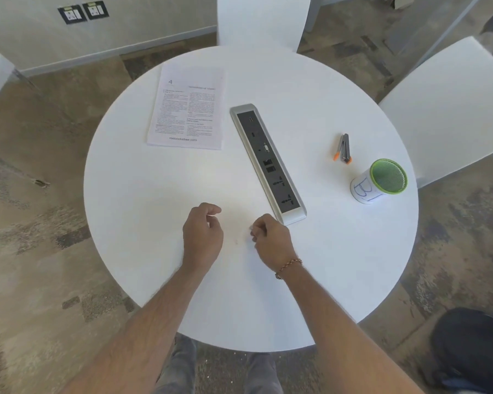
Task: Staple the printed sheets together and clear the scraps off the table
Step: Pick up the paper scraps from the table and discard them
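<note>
My left hand (202, 233) hovers over the near part of the round white table (143, 200), fingers loosely curled, thumb and forefinger close together; I cannot tell whether anything is between them. My right hand (271, 241) sits just beside it, fingers curled inward around what looks like a small pale scrap (251, 229) at the fingertips, too small to identify with certainty. A beaded bracelet (288, 268) circles my right wrist.

The printed sheets (187, 109) lie flat as 1 stack at the far left of the table, well apart from both hands. The stapler (343, 147), grey with orange ends, lies on the right side, apart from the sheets. Near it stands a green-rimmed mesh cup (382, 180) with a white paper label. A grey socket strip (268, 163) runs diagonally across the table's centre, its near end just beside my right hand. 2 white chairs (450, 109) stand at the far and right edges.
</note>
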`<state>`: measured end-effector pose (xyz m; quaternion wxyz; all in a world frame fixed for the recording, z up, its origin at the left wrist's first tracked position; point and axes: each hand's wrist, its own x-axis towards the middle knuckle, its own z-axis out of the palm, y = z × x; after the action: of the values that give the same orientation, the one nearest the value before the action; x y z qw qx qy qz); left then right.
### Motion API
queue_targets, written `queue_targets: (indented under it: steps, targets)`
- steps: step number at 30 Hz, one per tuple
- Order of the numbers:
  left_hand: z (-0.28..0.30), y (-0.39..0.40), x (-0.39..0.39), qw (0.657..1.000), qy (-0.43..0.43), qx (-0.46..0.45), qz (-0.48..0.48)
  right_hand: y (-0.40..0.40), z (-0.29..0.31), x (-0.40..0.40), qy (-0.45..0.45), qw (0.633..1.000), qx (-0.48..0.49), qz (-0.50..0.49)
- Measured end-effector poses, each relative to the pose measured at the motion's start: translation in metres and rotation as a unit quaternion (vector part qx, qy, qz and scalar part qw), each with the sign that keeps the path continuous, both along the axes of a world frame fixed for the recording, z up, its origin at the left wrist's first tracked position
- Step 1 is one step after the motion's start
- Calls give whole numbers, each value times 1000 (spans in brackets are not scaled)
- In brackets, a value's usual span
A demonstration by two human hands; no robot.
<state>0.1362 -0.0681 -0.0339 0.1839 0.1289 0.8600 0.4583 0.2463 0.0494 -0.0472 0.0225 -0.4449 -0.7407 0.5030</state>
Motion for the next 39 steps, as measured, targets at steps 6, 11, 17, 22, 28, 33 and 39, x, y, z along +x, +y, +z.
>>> queue_targets:
  steps: [6,11,17,22,28,33,39]
  targets:
    - [-1,11,3,1000,6,-1,-9,48,20,27,76,993,17,-89]
    - [-1,22,7,1000,8,-6,-20,110,40,53,102,980,60,-163]
    - [5,41,14,1000,14,5,-22,190,58,84,29,960,185,-205]
    - [8,51,18,1000,13,2,-17,238,64,94,-71,941,295,-152]
    - [11,53,20,1000,16,3,-14,256,65,93,-219,907,358,-49]
    - [7,48,15,1000,19,-6,-9,255,71,93,-257,891,374,-25]
    - [1,39,12,1000,13,-3,-1,247,70,93,-178,887,422,-61]
